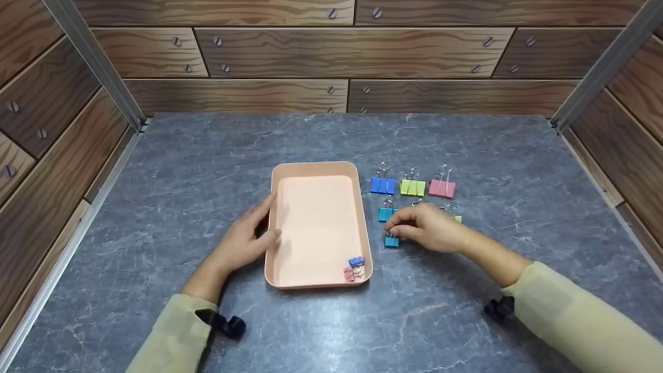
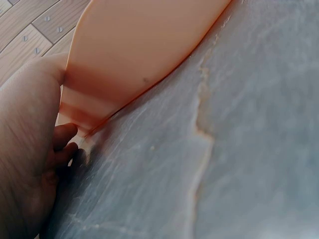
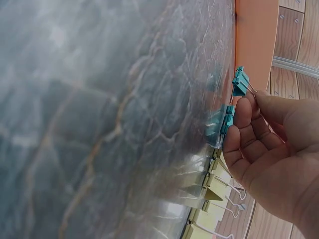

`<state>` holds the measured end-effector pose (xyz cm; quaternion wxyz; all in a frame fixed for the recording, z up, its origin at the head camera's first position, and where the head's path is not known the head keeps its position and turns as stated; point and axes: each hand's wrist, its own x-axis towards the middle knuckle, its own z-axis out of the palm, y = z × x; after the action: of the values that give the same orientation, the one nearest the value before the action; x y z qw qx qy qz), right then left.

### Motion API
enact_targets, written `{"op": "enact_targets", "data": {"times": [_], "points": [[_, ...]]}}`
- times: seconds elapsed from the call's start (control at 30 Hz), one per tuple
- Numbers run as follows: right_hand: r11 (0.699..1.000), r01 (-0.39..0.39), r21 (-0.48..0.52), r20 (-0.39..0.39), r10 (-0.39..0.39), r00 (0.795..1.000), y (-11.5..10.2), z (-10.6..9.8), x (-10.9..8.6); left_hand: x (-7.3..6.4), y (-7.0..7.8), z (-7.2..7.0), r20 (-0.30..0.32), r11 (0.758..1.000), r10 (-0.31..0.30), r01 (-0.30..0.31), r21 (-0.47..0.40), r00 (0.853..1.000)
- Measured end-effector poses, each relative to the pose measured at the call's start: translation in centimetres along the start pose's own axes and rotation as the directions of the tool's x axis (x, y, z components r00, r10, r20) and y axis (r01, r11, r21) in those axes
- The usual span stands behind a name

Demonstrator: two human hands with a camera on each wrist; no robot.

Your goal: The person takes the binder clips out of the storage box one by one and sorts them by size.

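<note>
My right hand (image 1: pixel 427 225) pinches a small teal binder clip (image 1: pixel 391 242) by its wire handle, just right of the tray. In the right wrist view this clip (image 3: pixel 241 82) shows between thumb and fingertips, close over the table. A larger teal binder clip (image 1: pixel 387 214) stands right behind it. My left hand (image 1: pixel 241 238) grips the left wall of a peach tray (image 1: pixel 316 217), thumb over the rim and fingers outside. In the tray's near right corner lie a small blue binder clip (image 1: pixel 356 261), a pink one (image 1: pixel 348 275) and a pale one (image 1: pixel 358 271).
Behind my right hand, a row holds a blue binder clip (image 1: pixel 383 186), a yellow-green one (image 1: pixel 412 188) and a pink one (image 1: pixel 442 189). My hand partly hides another yellow-green clip (image 1: pixel 457 219). Wood-patterned panels (image 1: pixel 352 52) surround the grey marbled table (image 1: pixel 207 150).
</note>
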<state>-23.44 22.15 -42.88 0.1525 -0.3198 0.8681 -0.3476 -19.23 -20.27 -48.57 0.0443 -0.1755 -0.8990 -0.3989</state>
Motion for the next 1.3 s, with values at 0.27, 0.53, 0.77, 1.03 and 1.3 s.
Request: {"op": "enact_targets", "data": {"times": [0.27, 0.53, 0.77, 1.03, 1.3], "points": [[0.999, -0.043, -0.016, 0.016, 0.043, 0.999, 0.0, -0.1, 0.2, 0.1, 0.0, -0.1, 0.002, 1.0, -0.008, 0.008, 0.004, 1.0], [0.997, -0.02, -0.079, -0.032, 0.018, 0.999, -0.3, -0.8, -0.2, 0.2, 0.1, -0.1, 0.002, 1.0, 0.015, -0.015, -0.002, 1.0], [0.997, -0.012, -0.079, -0.108, 0.003, 0.994, -2.4, -1.8, -0.5, 0.2, 0.1, -0.1, -0.01, 1.0, 0.03, -0.03, -0.002, 1.0], [0.968, 0.234, -0.096, -0.068, -0.241, 0.968, -5.1, -1.1, 0.2, 0.0, 0.0, 0.0, -0.001, 1.0, 0.017, -0.017, 0.002, 1.0], [0.924, 0.348, -0.159, 0.057, -0.343, 0.938, -6.1, 1.4, 1.5, 0.0, 0.0, 0.0, -0.011, 1.0, 0.029, -0.029, -0.006, 1.0]]}}
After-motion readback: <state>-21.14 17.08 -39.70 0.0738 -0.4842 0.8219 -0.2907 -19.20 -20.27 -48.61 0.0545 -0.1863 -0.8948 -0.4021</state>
